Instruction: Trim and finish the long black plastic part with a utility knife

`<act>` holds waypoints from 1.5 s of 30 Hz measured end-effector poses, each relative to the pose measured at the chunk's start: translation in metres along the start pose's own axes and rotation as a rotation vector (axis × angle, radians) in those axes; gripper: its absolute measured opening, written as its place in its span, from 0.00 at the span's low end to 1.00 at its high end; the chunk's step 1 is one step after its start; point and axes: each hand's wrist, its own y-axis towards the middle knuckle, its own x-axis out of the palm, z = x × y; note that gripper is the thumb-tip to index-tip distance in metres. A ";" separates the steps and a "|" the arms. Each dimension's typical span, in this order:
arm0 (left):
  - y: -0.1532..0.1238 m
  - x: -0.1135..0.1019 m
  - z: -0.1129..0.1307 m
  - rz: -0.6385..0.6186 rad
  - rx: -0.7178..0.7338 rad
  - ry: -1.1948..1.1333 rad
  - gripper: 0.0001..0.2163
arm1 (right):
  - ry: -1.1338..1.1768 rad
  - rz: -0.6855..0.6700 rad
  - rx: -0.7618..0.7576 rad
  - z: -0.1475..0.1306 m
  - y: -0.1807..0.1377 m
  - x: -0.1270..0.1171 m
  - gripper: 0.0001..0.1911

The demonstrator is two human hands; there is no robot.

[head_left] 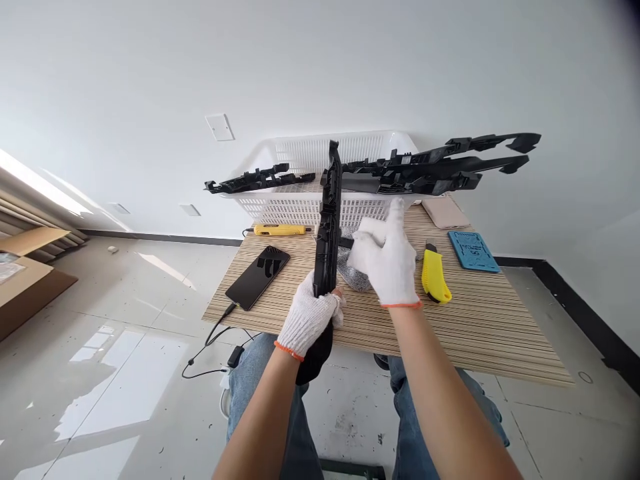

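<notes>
Two hands (311, 310) (389, 260), one basket (280, 211), one phone (257, 278)

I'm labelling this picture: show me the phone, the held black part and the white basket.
Phone (257, 278): head view, middle of its screen.
Held black part (325, 253): head view, midway along.
White basket (285, 210): head view, front wall.

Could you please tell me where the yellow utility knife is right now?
In the head view, the yellow utility knife lies on the striped tabletop, right of the right hand and left of the blue item.
</notes>
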 end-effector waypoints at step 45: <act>0.007 -0.002 0.001 0.010 -0.036 -0.088 0.11 | 0.205 -0.039 -0.038 0.006 -0.021 0.008 0.33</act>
